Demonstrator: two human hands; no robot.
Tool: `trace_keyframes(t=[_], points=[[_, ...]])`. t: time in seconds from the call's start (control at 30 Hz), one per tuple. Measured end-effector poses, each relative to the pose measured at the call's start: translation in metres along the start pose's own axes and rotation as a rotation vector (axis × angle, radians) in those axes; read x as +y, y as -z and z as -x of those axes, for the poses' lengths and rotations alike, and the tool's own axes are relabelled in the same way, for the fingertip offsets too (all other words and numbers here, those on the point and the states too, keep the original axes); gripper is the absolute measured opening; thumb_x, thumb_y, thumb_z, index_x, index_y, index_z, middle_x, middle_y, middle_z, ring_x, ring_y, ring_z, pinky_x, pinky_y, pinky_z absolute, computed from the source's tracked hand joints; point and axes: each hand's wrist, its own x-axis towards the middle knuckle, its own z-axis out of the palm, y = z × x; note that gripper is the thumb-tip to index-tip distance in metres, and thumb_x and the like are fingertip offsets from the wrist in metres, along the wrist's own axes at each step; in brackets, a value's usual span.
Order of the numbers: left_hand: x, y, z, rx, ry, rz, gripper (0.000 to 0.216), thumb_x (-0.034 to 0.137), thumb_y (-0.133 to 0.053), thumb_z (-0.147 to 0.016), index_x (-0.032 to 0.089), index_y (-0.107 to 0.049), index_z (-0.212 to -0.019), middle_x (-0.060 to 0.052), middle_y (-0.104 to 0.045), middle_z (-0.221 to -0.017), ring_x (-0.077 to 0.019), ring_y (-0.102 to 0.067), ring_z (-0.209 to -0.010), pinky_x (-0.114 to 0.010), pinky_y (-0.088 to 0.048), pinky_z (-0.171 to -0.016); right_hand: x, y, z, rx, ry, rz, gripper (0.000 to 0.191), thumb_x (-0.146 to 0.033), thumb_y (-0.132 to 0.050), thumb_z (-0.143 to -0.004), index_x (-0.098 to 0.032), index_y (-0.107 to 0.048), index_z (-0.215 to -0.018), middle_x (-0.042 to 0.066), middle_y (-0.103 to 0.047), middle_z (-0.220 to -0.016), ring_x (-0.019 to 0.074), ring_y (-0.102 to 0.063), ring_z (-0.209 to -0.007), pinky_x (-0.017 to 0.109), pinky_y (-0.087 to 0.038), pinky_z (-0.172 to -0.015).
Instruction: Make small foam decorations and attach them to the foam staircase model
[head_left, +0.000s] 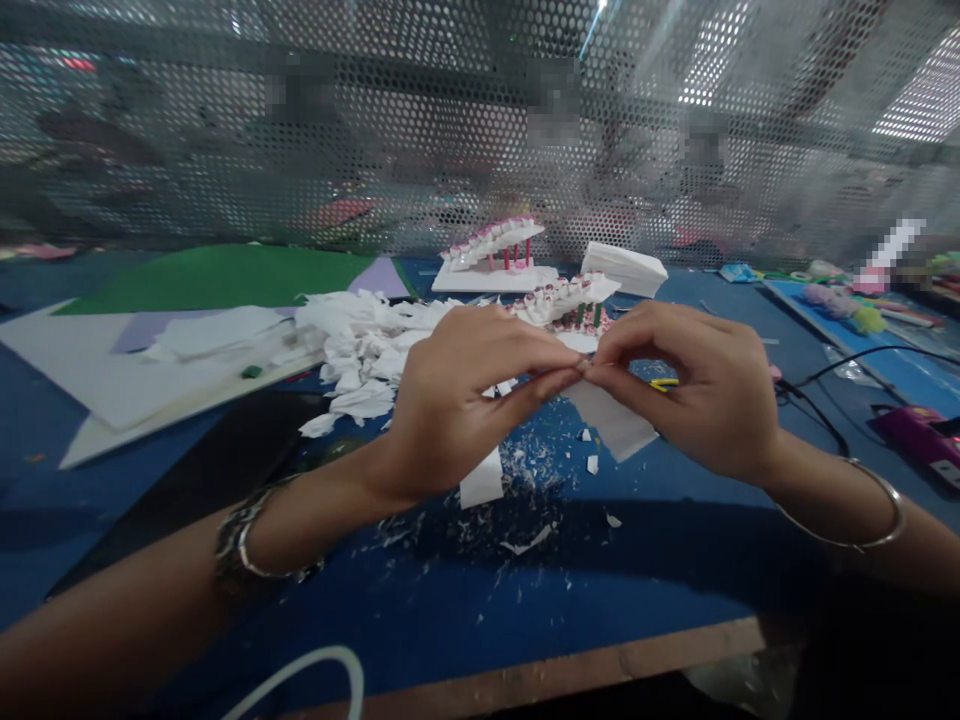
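Observation:
My left hand [457, 400] and my right hand [697, 390] meet above the middle of the table, thumbs and forefingers pinched tip to tip. A thin piece of white paper [619, 425] hangs below the joined fingertips; its upper edge is hidden in the pinch. Just behind my fingers stands a small paper model [577, 295] with a sloped white top, dark red edging and green posts. Farther back is a similar model [499, 265] with pink and red posts on a white base. Another white strip [482, 480] lies below my left hand.
Crumpled white tissue [360, 335] is heaped at left, beside white boards [112, 370] and a green sheet [225, 280]. Paper crumbs [525, 465] litter the blue table. A folded white paper [624, 268] lies behind. At right are a black cable [825, 425] and a purple device [919, 440].

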Motion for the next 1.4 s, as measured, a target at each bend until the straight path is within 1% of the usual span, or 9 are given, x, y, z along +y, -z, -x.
trace_keyframes(t=[0.1,0.2,0.33,0.57,0.7,0.97,1.07,1.2,1.4], points=[[0.000,-0.001,0.000,0.032,0.118,0.118,0.008,0.020,-0.060,-0.081,0.026,-0.064,-0.083,0.001,-0.070,-0.080,-0.0149,-0.061,-0.074,-0.030,-0.045,-0.069,0.000,-0.001,0.001,0.001,-0.078,-0.128,0.004,-0.018,-0.059,-0.079,-0.016,-0.056,-0.081,-0.002,-0.062,-0.074,0.0075,-0.059,-0.066,0.018,-0.049,-0.061],[-0.001,-0.002,0.000,0.049,0.214,0.171,0.007,0.020,-0.061,-0.080,0.025,-0.066,-0.080,0.001,-0.069,-0.079,-0.0144,-0.061,-0.072,-0.028,-0.047,-0.065,0.001,0.000,0.002,-0.006,-0.048,-0.185,0.011,-0.015,-0.058,-0.080,-0.018,-0.055,-0.090,-0.002,-0.063,-0.082,0.0080,-0.060,-0.075,0.020,-0.051,-0.069],[-0.001,-0.003,0.000,0.057,0.238,0.177,0.007,0.021,-0.061,-0.079,0.026,-0.066,-0.077,0.002,-0.069,-0.078,-0.0142,-0.060,-0.071,-0.029,-0.048,-0.067,0.001,0.003,0.001,-0.046,0.102,-0.043,0.010,-0.014,-0.057,-0.081,-0.022,-0.060,-0.086,-0.002,-0.066,-0.082,0.0096,-0.061,-0.075,0.024,-0.051,-0.072],[-0.001,-0.003,0.000,0.031,0.258,0.150,0.007,0.022,-0.061,-0.079,0.024,-0.065,-0.074,0.002,-0.068,-0.073,-0.0129,-0.059,-0.066,-0.027,-0.048,-0.066,0.006,0.005,0.003,-0.048,0.220,0.161,0.013,-0.018,-0.053,-0.084,-0.026,-0.062,-0.090,-0.002,-0.067,-0.089,0.0104,-0.062,-0.081,0.022,-0.050,-0.075],[-0.003,-0.003,-0.001,0.001,0.271,0.142,0.008,0.021,-0.061,-0.079,0.023,-0.066,-0.073,0.002,-0.068,-0.069,-0.0123,-0.059,-0.064,-0.024,-0.047,-0.062,0.010,0.006,0.008,-0.093,0.305,0.273,0.019,-0.016,-0.051,-0.085,-0.023,-0.058,-0.101,0.001,-0.065,-0.094,0.0138,-0.060,-0.086,0.026,-0.051,-0.077],[-0.002,-0.003,-0.002,-0.034,0.304,0.166,0.011,0.025,-0.061,-0.080,0.020,-0.066,-0.072,0.001,-0.067,-0.066,-0.0120,-0.058,-0.061,-0.024,-0.045,-0.060,0.012,0.007,0.008,-0.055,0.520,0.517,0.017,-0.012,-0.052,-0.083,-0.010,-0.056,-0.099,0.007,-0.064,-0.084,0.0178,-0.059,-0.078,0.029,-0.052,-0.061],[-0.001,-0.003,-0.003,-0.038,0.299,0.171,0.011,0.026,-0.061,-0.080,0.020,-0.065,-0.071,0.002,-0.067,-0.066,-0.0112,-0.058,-0.061,-0.022,-0.045,-0.059,0.013,0.006,0.007,-0.061,0.513,0.545,0.013,-0.013,-0.053,-0.083,-0.012,-0.056,-0.096,0.007,-0.063,-0.082,0.0167,-0.057,-0.075,0.029,-0.051,-0.061],[-0.001,-0.002,-0.003,-0.057,0.301,0.144,0.009,0.024,-0.061,-0.080,0.020,-0.065,-0.073,0.002,-0.067,-0.067,-0.0112,-0.058,-0.062,-0.022,-0.046,-0.061,0.012,0.005,0.005,-0.068,0.414,0.467,0.008,-0.015,-0.051,-0.085,-0.012,-0.056,-0.091,0.005,-0.062,-0.082,0.0142,-0.055,-0.076,0.028,-0.050,-0.066],[-0.006,-0.002,-0.002,0.006,0.256,0.122,0.006,0.022,-0.061,-0.079,0.021,-0.065,-0.074,0.001,-0.067,-0.069,-0.0117,-0.060,-0.065,-0.022,-0.046,-0.060,0.007,0.010,0.000,-0.151,0.273,0.308,0.015,-0.013,-0.048,-0.087,-0.013,-0.058,-0.098,0.005,-0.062,-0.091,0.0129,-0.056,-0.088,0.026,-0.047,-0.079]])
